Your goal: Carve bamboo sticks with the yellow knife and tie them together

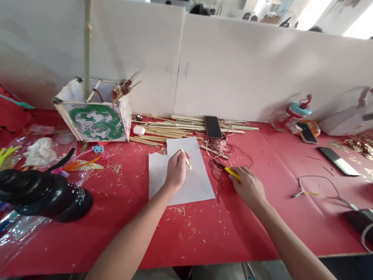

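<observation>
Small sticks (186,157) sit pinched in the left hand (176,168), the right hand (248,186) grips a yellow tool (232,173) tight, lower-middle scraps (180,210) suggest cutting's begun, and upper-middle long sticks (162,130) look uncut.

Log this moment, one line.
left hand: holds pale stick over white paper | right hand: holds yellow-handled tool beside paper

You are holding a short, pale stick (189,162), thin and straw-coloured, above the white paper (194,189). It is slightly to the right of the paper's middle, in a tilted pose, and its upper end leans to the left. You are also holding a slim knife-like tool (232,173), its bright yellow handle only partly visible. It is beside the paper's right edge, with the dark tip pointing obliquely away from you.
</observation>
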{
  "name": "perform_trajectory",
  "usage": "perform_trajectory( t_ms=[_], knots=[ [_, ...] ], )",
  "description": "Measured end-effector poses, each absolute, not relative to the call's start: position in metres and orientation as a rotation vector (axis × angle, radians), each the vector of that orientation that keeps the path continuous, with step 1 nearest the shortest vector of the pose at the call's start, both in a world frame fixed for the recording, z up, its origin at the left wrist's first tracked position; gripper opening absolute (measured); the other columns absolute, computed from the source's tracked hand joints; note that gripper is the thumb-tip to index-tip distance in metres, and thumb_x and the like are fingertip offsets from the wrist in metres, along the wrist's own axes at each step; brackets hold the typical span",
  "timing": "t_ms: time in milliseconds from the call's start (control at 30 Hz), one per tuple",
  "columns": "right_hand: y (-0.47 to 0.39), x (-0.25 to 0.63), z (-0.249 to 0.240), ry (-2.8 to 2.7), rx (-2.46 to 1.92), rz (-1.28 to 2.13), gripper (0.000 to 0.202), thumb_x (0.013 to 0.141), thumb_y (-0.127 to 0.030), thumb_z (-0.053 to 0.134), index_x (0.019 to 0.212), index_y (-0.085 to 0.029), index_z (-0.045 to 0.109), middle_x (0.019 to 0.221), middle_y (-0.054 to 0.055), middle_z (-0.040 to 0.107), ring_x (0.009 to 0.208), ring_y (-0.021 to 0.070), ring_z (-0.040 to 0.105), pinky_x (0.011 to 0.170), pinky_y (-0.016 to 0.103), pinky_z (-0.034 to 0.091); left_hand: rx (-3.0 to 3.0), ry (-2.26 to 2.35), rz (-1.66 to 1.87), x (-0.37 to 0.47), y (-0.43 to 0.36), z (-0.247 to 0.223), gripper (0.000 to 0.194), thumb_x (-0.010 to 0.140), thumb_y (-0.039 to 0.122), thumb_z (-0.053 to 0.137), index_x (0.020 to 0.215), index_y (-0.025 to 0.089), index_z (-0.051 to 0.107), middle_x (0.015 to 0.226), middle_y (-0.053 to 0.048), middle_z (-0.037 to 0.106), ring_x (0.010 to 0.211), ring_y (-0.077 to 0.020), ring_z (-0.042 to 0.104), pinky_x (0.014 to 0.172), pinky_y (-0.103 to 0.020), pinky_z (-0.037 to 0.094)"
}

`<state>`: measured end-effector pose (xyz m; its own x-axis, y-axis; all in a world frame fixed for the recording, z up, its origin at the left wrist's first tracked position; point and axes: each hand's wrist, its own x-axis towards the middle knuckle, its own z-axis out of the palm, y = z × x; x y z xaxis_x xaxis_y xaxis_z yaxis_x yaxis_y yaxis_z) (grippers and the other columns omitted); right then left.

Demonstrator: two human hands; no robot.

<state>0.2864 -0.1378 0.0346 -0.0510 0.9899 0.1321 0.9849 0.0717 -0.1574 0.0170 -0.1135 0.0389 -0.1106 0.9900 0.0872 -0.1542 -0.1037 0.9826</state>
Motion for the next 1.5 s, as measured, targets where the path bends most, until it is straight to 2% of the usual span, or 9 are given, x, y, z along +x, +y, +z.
perform_trajectory(
  t_ms=[133, 333, 500, 633, 667, 800, 1067, 1367, 1500],
  knots=[
    [-0.136, 0.293, 0.042, -2.029, -1.864, 0.026, 0.034, 0.099, -0.034, 0.044, 0.12, -0.018, 0.066, 0.105, 0.01, 0.07, 0.084, 0.0227, 0.064, 0.068, 0.031, 0.042, 1.079, 1.088, 1.459, 0.018, -0.113, 0.037, 0.03, 0.098, 0.036, 0.039, 0.079, 0.019, 0.055, 0.06, 0.004, 0.044, 0.054, -0.01, 0.043, 0.052, -0.022, 0.032],
    [-0.134, 0.267, 0.067, -1.852, -1.558, 0.068, 0.033, 0.101, -0.042, 0.045, 0.085, -0.019, 0.062, 0.066, 0.001, 0.058, 0.058, 0.0177, 0.051, 0.056, 0.028, 0.036, 0.975, 1.054, 1.451, 0.017, -0.111, 0.043, 0.031, 0.098, 0.037, 0.042, 0.074, 0.019, 0.05, 0.057, 0.005, 0.04, 0.05, -0.0093, 0.041, 0.049, -0.021, 0.033],
    [-0.126, 0.201, 0.067, -1.995, -1.294, 0.177, 0.032, 0.102, -0.041, 0.045, 0.11, -0.017, 0.066, 0.099, 0.011, 0.072, 0.089, 0.0238, 0.066, 0.074, 0.033, 0.049, 1.111, 1.059, 1.332, -0.001, -0.123, 0.052, 0.036, 0.1, 0.047, 0.041, 0.082, 0.018, 0.054, 0.06, 0.003, 0.049, 0.052, -0.01, 0.051, 0.047, -0.02, 0.034],
    [-0.117, 0.17, 0.047, -2.06, -1.196, 0.239, 0.034, 0.104, -0.039, 0.042, 0.119, -0.017, 0.063, 0.104, 0.013, 0.071, 0.095, 0.025, 0.066, 0.082, 0.036, 0.051, 1.241, 1.067, 1.223, -0.03, -0.14, 0.042, 0.041, 0.101, 0.056, 0.04, 0.085, 0.019, 0.049, 0.068, 0.002, 0.058, 0.046, -0.0088, 0.052, 0.047, -0.022, 0.035],
    [-0.117, 0.168, 0.042, -2.079, -1.172, 0.23, 0.034, 0.104, -0.038, 0.042, 0.121, -0.017, 0.062, 0.104, 0.013, 0.071, 0.095, 0.025, 0.066, 0.082, 0.036, 0.05, 1.227, 1.086, 1.221, -0.036, -0.145, 0.038, 0.042, 0.102, 0.057, 0.039, 0.085, 0.02, 0.048, 0.068, 0.003, 0.058, 0.045, -0.0085, 0.048, 0.046, -0.022, 0.034],
    [-0.123, 0.172, 0.031, -2.163, -1.07, 0.194, 0.031, 0.104, -0.035, 0.041, 0.124, -0.018, 0.058, 0.101, 0.011, 0.068, 0.091, 0.0235, 0.064, 0.08, 0.034, 0.05, 1.223, 1.128, 1.211, -0.045, -0.157, 0.028, 0.042, 0.102, 0.057, 0.041, 0.084, 0.02, 0.048, 0.059, 0.006, 0.038, 0.049, -0.0093, 0.035, 0.047, -0.022, 0.025],
    [-0.124, 0.175, 0.027, -2.264, -0.994, 0.305, 0.032, 0.105, -0.04, 0.037, 0.115, -0.018, 0.057, 0.091, 0.007, 0.064, 0.072, 0.0185, 0.061, 0.063, 0.028, 0.044, 1.404, 1.264, 1.171, -0.036, -0.171, 0.034, 0.038, 0.103, 0.052, 0.041, 0.084, 0.02, 0.051, 0.073, 0.0, 0.047, 0.066, -0.0134, 0.043, 0.063, -0.027, 0.036],
    [-0.122, 0.172, 0.023, -2.321, -0.908, 0.312, 0.028, 0.104, -0.04, 0.041, 0.104, -0.018, 0.059, 0.079, 0.005, 0.065, 0.064, 0.0161, 0.059, 0.059, 0.027, 0.041, 1.353, 1.194, 1.116, -0.035, -0.178, 0.032, 0.036, 0.103, 0.049, 0.041, 0.086, 0.021, 0.054, 0.072, 0.0, 0.046, 0.063, -0.0129, 0.042, 0.058, -0.028, 0.036],
    [-0.123, 0.172, 0.023, -2.311, -0.874, 0.313, 0.026, 0.103, -0.038, 0.044, 0.103, -0.017, 0.059, 0.075, 0.004, 0.065, 0.059, 0.0147, 0.057, 0.055, 0.026, 0.041, 1.485, 1.241, 1.054, -0.035, -0.181, 0.036, 0.032, 0.103, 0.047, 0.042, 0.084, 0.022, 0.049, 0.066, 0.003, 0.044, 0.057, -0.0117, 0.04, 0.055, -0.029, 0.031]
  ],
)
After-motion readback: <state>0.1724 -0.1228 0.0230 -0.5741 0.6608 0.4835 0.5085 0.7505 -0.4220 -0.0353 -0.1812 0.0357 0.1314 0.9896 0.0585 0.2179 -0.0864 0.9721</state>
